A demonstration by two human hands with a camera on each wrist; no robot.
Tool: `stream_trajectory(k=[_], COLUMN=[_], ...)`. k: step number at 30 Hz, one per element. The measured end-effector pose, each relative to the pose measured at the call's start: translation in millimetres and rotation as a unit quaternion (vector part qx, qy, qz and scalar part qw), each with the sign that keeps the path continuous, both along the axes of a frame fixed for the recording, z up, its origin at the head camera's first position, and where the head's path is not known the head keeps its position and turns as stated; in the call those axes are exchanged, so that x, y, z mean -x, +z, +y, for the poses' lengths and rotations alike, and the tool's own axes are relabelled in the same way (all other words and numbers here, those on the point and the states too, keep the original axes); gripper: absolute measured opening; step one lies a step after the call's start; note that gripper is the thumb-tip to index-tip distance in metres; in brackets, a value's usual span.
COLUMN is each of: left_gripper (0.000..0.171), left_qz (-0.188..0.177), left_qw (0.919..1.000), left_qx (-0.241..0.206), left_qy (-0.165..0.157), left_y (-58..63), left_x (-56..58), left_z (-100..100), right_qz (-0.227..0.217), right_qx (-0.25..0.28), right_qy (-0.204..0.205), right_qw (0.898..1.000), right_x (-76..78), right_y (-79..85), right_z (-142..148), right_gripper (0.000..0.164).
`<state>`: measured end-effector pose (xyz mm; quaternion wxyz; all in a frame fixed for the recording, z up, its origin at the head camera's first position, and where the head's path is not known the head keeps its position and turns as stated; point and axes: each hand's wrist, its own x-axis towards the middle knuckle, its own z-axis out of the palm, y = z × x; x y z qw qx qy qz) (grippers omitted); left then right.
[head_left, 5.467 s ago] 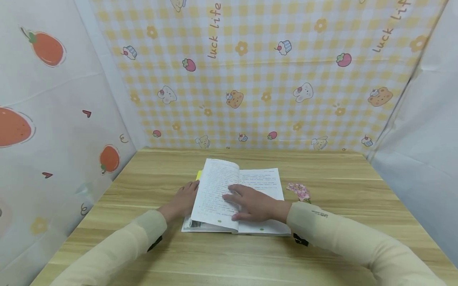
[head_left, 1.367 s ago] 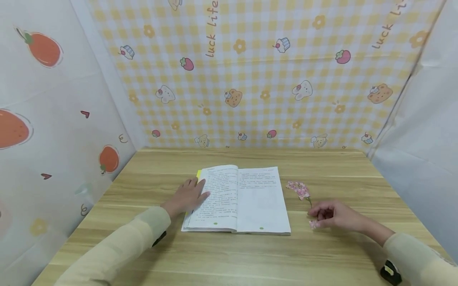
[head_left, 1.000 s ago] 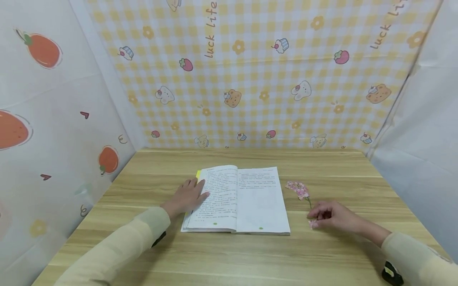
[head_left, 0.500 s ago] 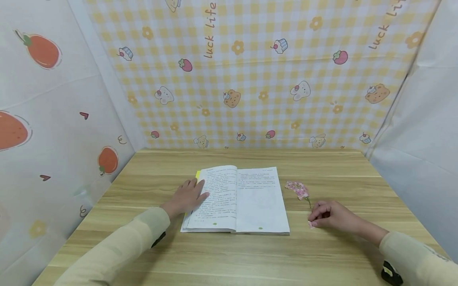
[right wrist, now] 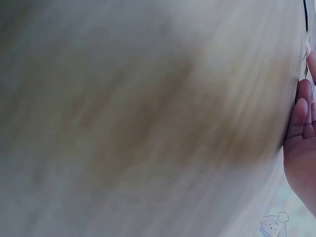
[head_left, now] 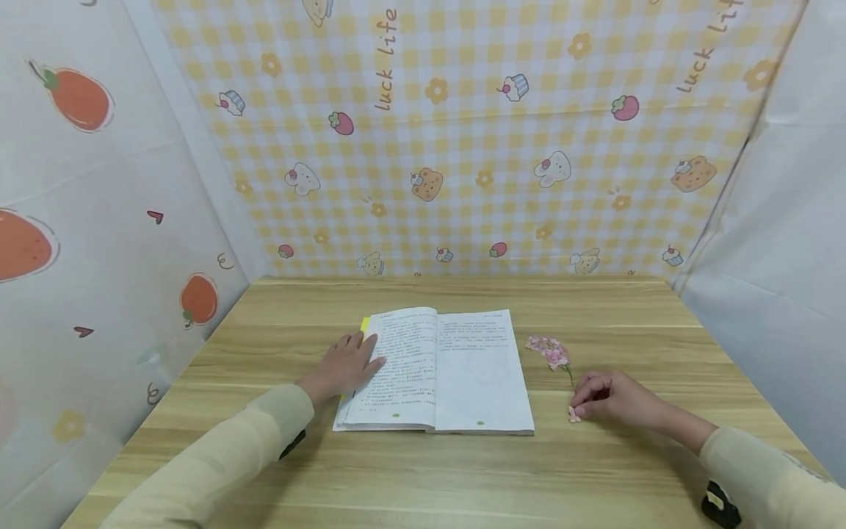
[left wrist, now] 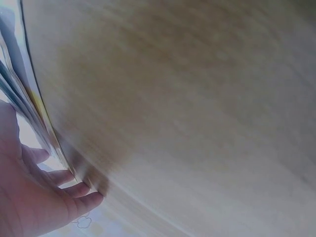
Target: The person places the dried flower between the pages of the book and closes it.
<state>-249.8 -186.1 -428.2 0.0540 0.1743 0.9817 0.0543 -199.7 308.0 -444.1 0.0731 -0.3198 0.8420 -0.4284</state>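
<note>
An open book (head_left: 481, 382) lies on the wooden table in the head view, its left pages slightly arched. My left hand (head_left: 340, 366) rests along the book's left edge, the thumb over the printed page and the other fingers beside the yellow cover edge. In the left wrist view that hand's fingers (left wrist: 79, 189) extend along the edge of the pages. To the right of the book lies a sprig of pink flowers (head_left: 550, 351) with a thin stem. My right hand (head_left: 615, 400) pinches the stem's lower end, where a small pink blossom (head_left: 573, 415) shows under the fingertips.
The wooden table (head_left: 423, 477) runs back to a yellow checked backdrop (head_left: 489, 147) with cartoon prints. White fabric walls stand at the left and right. A black wrist strap (head_left: 719, 507) shows at the right sleeve.
The right hand has left the book's page, moved right to the flower stem, and drawn its fingertips together there. A lifted page now lies flat on the left; the left thumb rests over it.
</note>
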Motion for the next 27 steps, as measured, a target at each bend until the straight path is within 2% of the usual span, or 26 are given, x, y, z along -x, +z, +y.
stream_trajectory(k=[4, 10, 18, 27], left_gripper=[0.066, 0.066, 0.066, 0.068], left_qz=[0.003, 0.0, 0.0, -0.001], left_qw=[1.0, 1.0, 1.0, 1.0], left_qx=[-0.002, -0.004, -0.01, -0.007], left_qy=[0.0, 0.003, 0.0, -0.001], left_y=[-0.2, 0.8, 1.5, -2.1], left_x=[-0.2, -1.3, -2.0, -1.1], left_z=[0, 0, -1, -2], right_qz=[-0.047, -0.128, -0.178, -0.218], right_qx=[-0.005, 0.015, 0.044, 0.09], right_qy=[-0.03, -0.057, -0.059, -0.059], right_qw=[0.998, 0.99, 0.981, 0.97], right_x=[1.4, 3.0, 8.6, 19.2], right_y=[6.3, 16.3, 24.3, 25.4], right_z=[-1, -3, -16, -48], right_gripper=[0.006, 0.015, 0.025, 0.025])
